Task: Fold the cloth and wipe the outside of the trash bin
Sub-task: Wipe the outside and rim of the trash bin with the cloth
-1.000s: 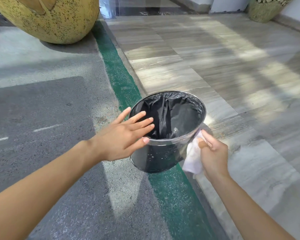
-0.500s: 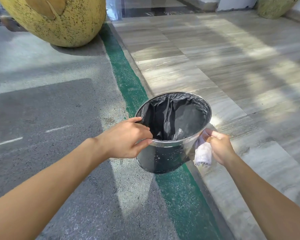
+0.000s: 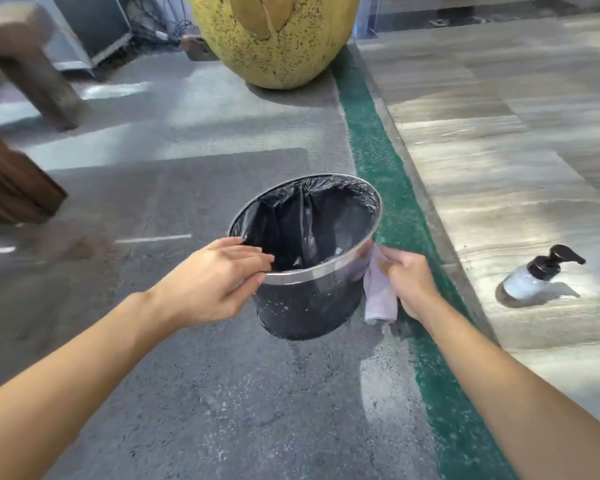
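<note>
Wiping step: L hand (image 3: 215, 282) grips trash bin (image 3: 302, 306) rim, R hand (image 3: 407, 282) grips folded cloth (image 3: 378, 299) against its right outer wall, bin by green stripe (image 3: 378, 150); next prob needs rotating bin.

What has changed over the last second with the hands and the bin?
The left hand, flat and open at the rim a second ago, now grips the rim of the trash bin. The bin's base now lies left of the green stripe, not over it. The view swung, showing a pump bottle. Unchanged: the right hand holds the cloth against the bin's right side.
</note>
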Demonstrator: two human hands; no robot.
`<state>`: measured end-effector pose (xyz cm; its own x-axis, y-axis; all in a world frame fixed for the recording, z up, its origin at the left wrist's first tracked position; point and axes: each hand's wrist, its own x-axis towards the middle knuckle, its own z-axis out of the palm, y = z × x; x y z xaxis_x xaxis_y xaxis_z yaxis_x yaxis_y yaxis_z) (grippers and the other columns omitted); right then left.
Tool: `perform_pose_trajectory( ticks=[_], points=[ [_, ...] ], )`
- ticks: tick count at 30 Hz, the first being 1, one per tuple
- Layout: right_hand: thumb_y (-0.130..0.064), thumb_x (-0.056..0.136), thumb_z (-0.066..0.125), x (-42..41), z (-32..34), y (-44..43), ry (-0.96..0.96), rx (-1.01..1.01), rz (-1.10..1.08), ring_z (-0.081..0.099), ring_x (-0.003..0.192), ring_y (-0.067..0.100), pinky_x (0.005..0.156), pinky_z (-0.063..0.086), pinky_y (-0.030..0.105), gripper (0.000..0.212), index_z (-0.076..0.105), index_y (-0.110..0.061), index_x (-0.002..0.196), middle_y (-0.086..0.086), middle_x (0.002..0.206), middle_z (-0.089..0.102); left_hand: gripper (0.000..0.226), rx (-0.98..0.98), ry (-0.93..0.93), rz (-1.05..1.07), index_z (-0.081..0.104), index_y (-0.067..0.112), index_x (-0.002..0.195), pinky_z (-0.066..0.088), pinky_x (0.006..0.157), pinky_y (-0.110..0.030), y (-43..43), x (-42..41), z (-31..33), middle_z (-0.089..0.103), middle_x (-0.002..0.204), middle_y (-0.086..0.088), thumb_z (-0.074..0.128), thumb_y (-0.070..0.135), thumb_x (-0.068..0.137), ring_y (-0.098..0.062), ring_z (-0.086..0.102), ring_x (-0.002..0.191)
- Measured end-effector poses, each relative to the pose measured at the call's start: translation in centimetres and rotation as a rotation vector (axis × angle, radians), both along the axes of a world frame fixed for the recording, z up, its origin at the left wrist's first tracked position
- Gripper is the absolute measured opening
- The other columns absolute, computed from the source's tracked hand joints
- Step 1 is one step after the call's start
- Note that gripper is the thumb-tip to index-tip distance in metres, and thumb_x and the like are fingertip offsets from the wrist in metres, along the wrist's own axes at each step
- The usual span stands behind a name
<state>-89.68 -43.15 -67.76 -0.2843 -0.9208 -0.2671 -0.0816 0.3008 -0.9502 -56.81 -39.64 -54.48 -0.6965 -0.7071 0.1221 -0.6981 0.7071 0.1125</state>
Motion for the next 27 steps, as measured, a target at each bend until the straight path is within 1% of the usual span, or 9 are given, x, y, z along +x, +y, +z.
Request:
perform_pose_trajectory(
  ticks=[3,5,9,11,15,17,21,24,27],
  points=[
    [-0.008,0.088,0.060,4.2,0.2,-1.0,0.070,0.000,0.060,0.060,0.111,0.015,0.098,0.050,0.039,0.034,0.067,-0.023,0.119,-0.007,0.123,0.065,0.038,-0.044,0.037,0.099,0.065,0.015,0.129,0.038,0.112,-0.046,1.3,0.4,-0.6,0.062,0.136,0.003,0.044,0.029,0.100,-0.019,0.055,0.131],
    [-0.007,0.090,0.056,5.5,0.3,-0.8,0.104,-0.015,0.069,0.059,0.111,0.015,0.097,0.049,0.037,0.036,0.066,-0.025,0.120,-0.006,0.127,0.063,0.043,-0.084,0.023,0.175,0.054,0.017,0.140,0.028,0.117,-0.050,1.9,-1.0,-1.1,0.052,0.147,0.003,0.039,0.030,0.101,-0.022,0.042,0.141],
    [-0.005,0.092,0.056,6.1,1.3,1.3,0.234,-0.138,0.049,0.054,0.120,0.008,0.106,0.039,0.029,0.039,0.063,-0.024,0.125,-0.010,0.127,0.062,0.066,-0.211,-0.037,0.371,0.017,0.012,0.157,0.006,0.120,-0.059,3.9,-3.8,-3.6,0.011,0.166,-0.005,0.029,0.047,0.103,-0.027,0.006,0.153],
    [-0.010,0.093,0.057,6.3,1.9,2.8,0.253,-0.221,0.060,0.052,0.122,0.001,0.107,0.035,0.023,0.037,0.062,-0.024,0.127,-0.014,0.128,0.060,0.079,-0.211,-0.047,0.441,0.007,0.007,0.157,0.003,0.120,-0.059,5.4,-4.1,-5.7,-0.002,0.166,-0.012,0.030,0.056,0.100,-0.029,-0.001,0.153],
    [-0.009,0.092,0.058,6.9,3.2,4.9,0.258,-0.350,0.130,0.049,0.121,-0.010,0.107,0.034,0.018,0.037,0.063,-0.023,0.126,-0.017,0.128,0.059,0.079,-0.208,-0.127,0.474,0.007,0.006,0.157,0.009,0.118,-0.064,5.9,-2.9,-7.9,-0.003,0.165,-0.016,0.030,0.057,0.100,-0.033,0.000,0.153],
    [-0.007,0.092,0.057,7.2,3.9,5.4,0.245,-0.391,0.129,0.049,0.121,-0.009,0.107,0.035,0.019,0.037,0.063,-0.021,0.126,-0.015,0.129,0.060,0.078,-0.221,-0.171,0.445,0.010,0.008,0.157,0.010,0.117,-0.066,5.1,-2.6,-7.8,-0.001,0.166,-0.014,0.030,0.057,0.100,-0.031,0.002,0.153],
    [-0.001,0.093,0.056,7.5,5.9,4.3,0.230,-0.513,0.028,0.052,0.121,-0.004,0.105,0.039,0.021,0.038,0.064,-0.018,0.125,-0.012,0.129,0.060,0.077,-0.270,-0.130,0.430,0.013,0.012,0.158,0.009,0.119,-0.062,2.4,-2.2,-6.3,0.004,0.166,-0.009,0.033,0.057,0.099,-0.028,0.007,0.153],
    [0.000,0.092,0.056,7.7,8.4,1.4,0.327,-0.586,0.003,0.052,0.118,-0.009,0.101,0.037,0.010,0.037,0.065,-0.016,0.124,-0.008,0.129,0.061,0.075,-0.271,-0.098,0.423,0.012,0.013,0.158,0.006,0.121,-0.058,-1.4,-1.3,-3.9,0.005,0.167,-0.006,0.031,0.057,0.100,-0.028,0.015,0.152],
    [0.000,0.092,0.054,8.2,11.7,-2.5,0.486,-0.602,0.080,0.048,0.118,-0.011,0.098,0.029,0.000,0.037,0.066,-0.016,0.123,-0.003,0.131,0.060,0.071,-0.188,-0.054,0.407,0.010,0.017,0.158,0.005,0.122,-0.055,-6.2,-0.5,-0.7,0.004,0.167,-0.002,0.028,0.055,0.100,-0.026,0.018,0.151]
  ],
)
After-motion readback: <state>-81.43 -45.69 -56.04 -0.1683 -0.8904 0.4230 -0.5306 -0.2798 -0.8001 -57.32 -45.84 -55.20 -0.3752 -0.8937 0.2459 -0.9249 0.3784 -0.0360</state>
